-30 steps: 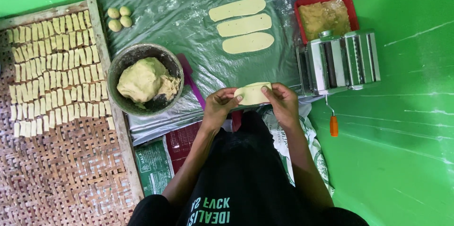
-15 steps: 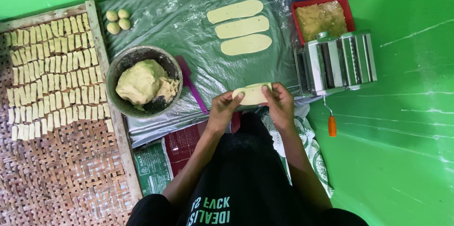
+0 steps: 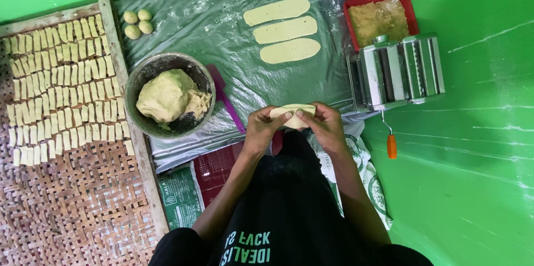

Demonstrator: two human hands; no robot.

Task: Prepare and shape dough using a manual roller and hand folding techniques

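Fingers (image 3: 303, 113) of both hands curled inward, tips pinching a small flattened dough piece (image 3: 293, 114) from either end. Left hand (image 3: 261, 128) grips its left end, thumb on top; right hand (image 3: 324, 125) grips the right end, knuckles up. Piece held in the air just above the near edge of the floured plastic sheet (image 3: 222, 15), in front of the person's body. Both forearms angled in from the lower frame, wrists bent toward each other, elbows out.

Nearby: metal bowl (image 3: 167, 94) w/ a dough lump just left of the left hand, purple scraper (image 3: 225, 99) between bowl and hand. Three flat oval dough sheets (image 3: 283, 29) further up the sheet. Hand-crank pasta roller (image 3: 396, 68) just right of the right hand; red tray (image 3: 378, 18) w/ filling behind it. Woven tray (image 3: 72, 188) at far left carries rows of cut strips.

Hidden/unclear: underside of the dough piece and the palms not visible; blue container at top edge cut off; printed sacks partly covered by the legs.
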